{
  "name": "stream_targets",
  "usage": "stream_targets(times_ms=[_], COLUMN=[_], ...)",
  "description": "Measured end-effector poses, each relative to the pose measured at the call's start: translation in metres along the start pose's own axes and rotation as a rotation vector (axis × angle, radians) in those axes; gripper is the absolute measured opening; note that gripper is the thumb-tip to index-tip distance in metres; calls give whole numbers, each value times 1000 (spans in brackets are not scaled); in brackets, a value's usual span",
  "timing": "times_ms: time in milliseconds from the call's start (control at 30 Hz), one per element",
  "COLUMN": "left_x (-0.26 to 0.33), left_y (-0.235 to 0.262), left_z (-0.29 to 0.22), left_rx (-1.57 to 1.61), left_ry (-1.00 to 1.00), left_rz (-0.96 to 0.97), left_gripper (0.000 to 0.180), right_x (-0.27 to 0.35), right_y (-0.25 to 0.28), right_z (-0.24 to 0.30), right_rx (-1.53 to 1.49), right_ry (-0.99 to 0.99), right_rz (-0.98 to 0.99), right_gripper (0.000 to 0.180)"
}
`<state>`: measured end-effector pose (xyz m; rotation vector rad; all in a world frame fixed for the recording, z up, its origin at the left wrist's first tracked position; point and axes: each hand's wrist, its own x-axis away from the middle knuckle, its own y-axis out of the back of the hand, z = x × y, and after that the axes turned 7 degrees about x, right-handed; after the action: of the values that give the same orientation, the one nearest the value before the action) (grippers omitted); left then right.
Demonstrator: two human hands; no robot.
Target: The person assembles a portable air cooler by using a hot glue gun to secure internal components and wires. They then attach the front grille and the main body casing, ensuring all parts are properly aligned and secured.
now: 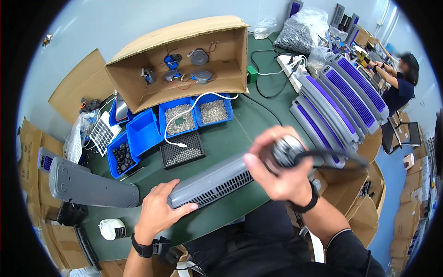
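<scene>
A long grey slotted plastic housing (217, 182) lies along the near edge of the green table. My left hand (159, 207) grips its left end, thumb on the near side and fingers across the far side. Over the housing's right end, my right hand (286, 171) is closed around a corded electric screwdriver (288, 150), its round silver top facing up. The black cord runs off to the right, blurred. The screwdriver's tip is hidden beneath the hand, so I cannot tell whether it touches the housing.
Blue bins (145, 131) of screws and black parts stand beyond the housing, beside a black perforated tray (183, 150). Behind them is an open carton (180, 60) with small motors. Grey-purple housings (344, 99) are stacked right; a white jar (112, 229) stands left. Another person (401, 83) works far right.
</scene>
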<state>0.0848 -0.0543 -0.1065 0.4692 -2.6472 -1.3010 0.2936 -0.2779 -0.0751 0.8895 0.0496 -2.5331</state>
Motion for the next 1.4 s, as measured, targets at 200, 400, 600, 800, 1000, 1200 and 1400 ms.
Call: stream_targets(times_ms=[200,400,600,800,1000,1200,1400], left_x=[-11,-15,-15,-16,-15,-14,-24], left_y=[-14,-22,-19,-20,-20,-18,-34], left_z=[-22,-19,-19,-18,-18,-21,-33], left_rx=[-89,-143,-112,-78,-75,-76,-117], left_ry=[35,-66,-38,-27,-28,-1,-49], left_rz=[7,-49,-24,-19,-23,-21,-64], left_gripper=[78,79,77,77,77,75,84], right_x=[-30,-10,-12,-15,-14,-20,-22], right_y=[20,22,22,21,22,28,38], right_z=[-1,-4,-13,-16,-16,-14,22], right_rx=[-2,-68,-38,-121,-111,-261,-412], right_ry=[-317,-153,-73,-181,-208,-273,-149], right_rz=[109,121,127,91,156,148,166], right_gripper=[21,22,20,20,20,17,19])
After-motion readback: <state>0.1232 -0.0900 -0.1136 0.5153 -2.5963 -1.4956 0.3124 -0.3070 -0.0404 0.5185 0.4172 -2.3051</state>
